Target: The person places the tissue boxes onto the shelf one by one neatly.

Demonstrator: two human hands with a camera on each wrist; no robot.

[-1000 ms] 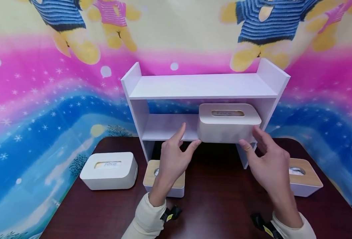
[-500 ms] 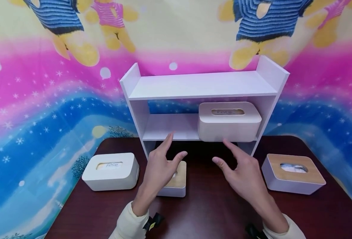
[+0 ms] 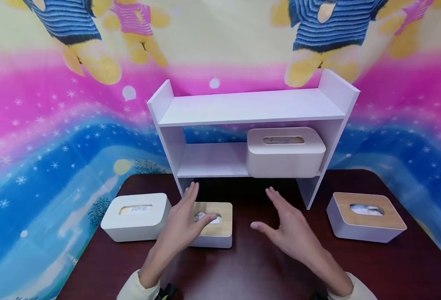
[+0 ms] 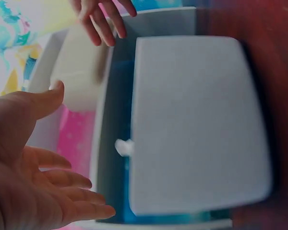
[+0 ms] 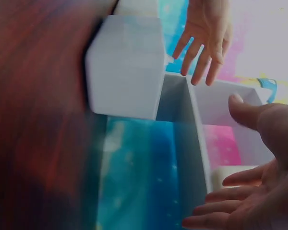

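My left hand (image 3: 180,225) hovers with its fingers extended over the table, overlapping the left end of a wood-topped tissue box (image 3: 220,241) in the head view. The left wrist view shows this box's pale side (image 4: 197,129) large, with a bit of white tissue at its opening. My right hand (image 3: 291,227) is held out with nothing in it, below the shelf's right half. Above it, a white tissue box (image 3: 285,162) with "Face" in its slot sits on the right side of the middle shelf (image 3: 213,160).
Left of the left hand stands another white tissue box (image 3: 134,223), also marked "Face". A second wood-topped tissue box (image 3: 366,231) is at the right of the dark table (image 3: 261,275). The white shelf unit (image 3: 252,108) stands at the back before a patterned backdrop.
Both hands have drawn back and down from the shelf. The right hand has come away from the white tissue box there, which stays in place, and moved left.
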